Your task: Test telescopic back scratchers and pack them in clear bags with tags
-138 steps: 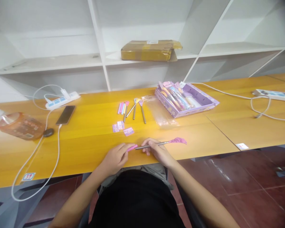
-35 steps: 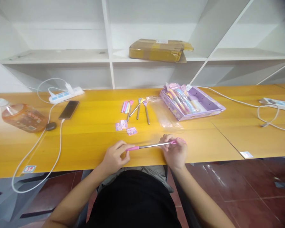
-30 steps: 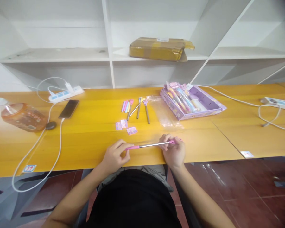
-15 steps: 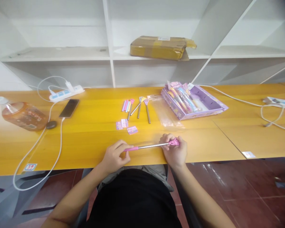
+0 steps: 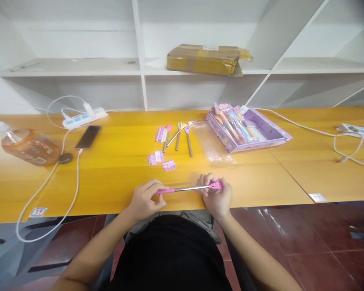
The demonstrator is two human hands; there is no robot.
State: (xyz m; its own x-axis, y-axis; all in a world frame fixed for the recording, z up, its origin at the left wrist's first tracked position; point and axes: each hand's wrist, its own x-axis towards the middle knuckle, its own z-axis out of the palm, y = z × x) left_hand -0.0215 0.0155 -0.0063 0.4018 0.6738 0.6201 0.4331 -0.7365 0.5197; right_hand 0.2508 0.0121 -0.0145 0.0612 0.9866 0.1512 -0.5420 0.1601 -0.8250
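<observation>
A small telescopic back scratcher with a pink handle, a metal rod and a pink claw head lies level between my hands over the front edge of the yellow table. My left hand pinches the pink handle end. The fingers of my right hand are closed around the pink claw head. Several similar scratchers and pastel handles lie farther back on the table, with small pink cards in front of them.
A purple box of packaged scratchers and an empty clear bag sit at the right. A phone, power strip, cable and a lying bottle are at the left. A cardboard parcel rests on the white shelf.
My right hand slid from mid-rod to the claw head and closed on it, then moved left toward my left hand; the visible metal rod is shorter now.
</observation>
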